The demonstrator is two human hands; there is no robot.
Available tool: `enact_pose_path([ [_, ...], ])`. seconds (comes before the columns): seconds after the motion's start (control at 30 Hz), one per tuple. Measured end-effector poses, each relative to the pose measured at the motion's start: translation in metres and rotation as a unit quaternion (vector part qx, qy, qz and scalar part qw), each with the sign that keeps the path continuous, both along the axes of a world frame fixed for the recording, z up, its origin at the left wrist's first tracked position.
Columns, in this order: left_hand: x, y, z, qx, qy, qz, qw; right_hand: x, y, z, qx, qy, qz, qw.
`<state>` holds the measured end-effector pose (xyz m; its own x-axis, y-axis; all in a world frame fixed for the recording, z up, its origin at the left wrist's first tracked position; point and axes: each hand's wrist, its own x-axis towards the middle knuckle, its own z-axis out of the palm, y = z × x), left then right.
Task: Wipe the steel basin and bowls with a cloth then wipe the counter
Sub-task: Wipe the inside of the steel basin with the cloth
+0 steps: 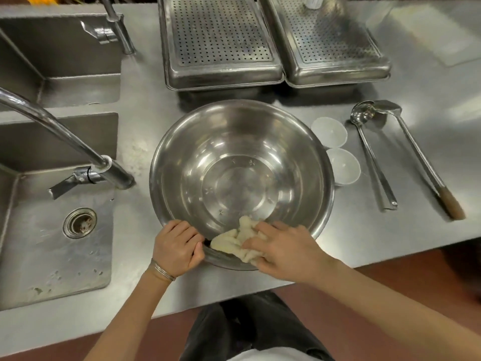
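Note:
A large steel basin (242, 162) stands on the steel counter (377, 230) in front of me. My left hand (177, 247) grips the basin's near rim from the left. My right hand (283, 252) presses a pale yellow cloth (238, 238) against the near inner wall and rim of the basin. Two small white bowls (329, 131) (343, 165) sit on the counter just right of the basin, touching each other.
Two sinks (57, 246) (65, 61) with curved taps (65, 136) lie to the left. Two perforated steel trays (221, 43) (330, 40) stand behind the basin. A ladle (372, 157) and a long-handled skimmer (421, 162) lie at the right. The counter's front edge runs just below my hands.

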<state>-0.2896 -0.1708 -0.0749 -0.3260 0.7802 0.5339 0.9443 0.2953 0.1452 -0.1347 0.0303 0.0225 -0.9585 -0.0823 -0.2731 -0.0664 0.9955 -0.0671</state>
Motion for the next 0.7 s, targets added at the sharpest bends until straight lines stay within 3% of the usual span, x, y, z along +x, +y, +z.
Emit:
enact_pose_path([
  [0.13, -0.022, -0.015, 0.005, -0.026, -0.009, -0.033, 0.999, 0.019, 0.04, -0.005, 0.071, 0.091, -0.109, 0.987],
  [0.23, -0.013, -0.013, 0.017, -0.031, -0.025, -0.004, 0.999, 0.02, 0.055, -0.002, 0.091, 0.125, -0.183, 0.971],
  [0.43, 0.069, 0.027, 0.007, -0.04, -0.038, -0.073, 0.996, 0.003, 0.032, -0.024, 0.104, 0.089, -0.082, 0.987],
  [0.6, 0.013, 0.004, 0.005, -0.044, 0.02, -0.077, 0.996, -0.024, 0.058, -0.034, 0.131, 0.042, -0.024, 0.99],
  [0.7, 0.006, -0.009, 0.019, -0.054, 0.007, -0.016, 0.998, -0.04, 0.073, -0.048, 0.097, 0.019, -0.045, 0.994],
])
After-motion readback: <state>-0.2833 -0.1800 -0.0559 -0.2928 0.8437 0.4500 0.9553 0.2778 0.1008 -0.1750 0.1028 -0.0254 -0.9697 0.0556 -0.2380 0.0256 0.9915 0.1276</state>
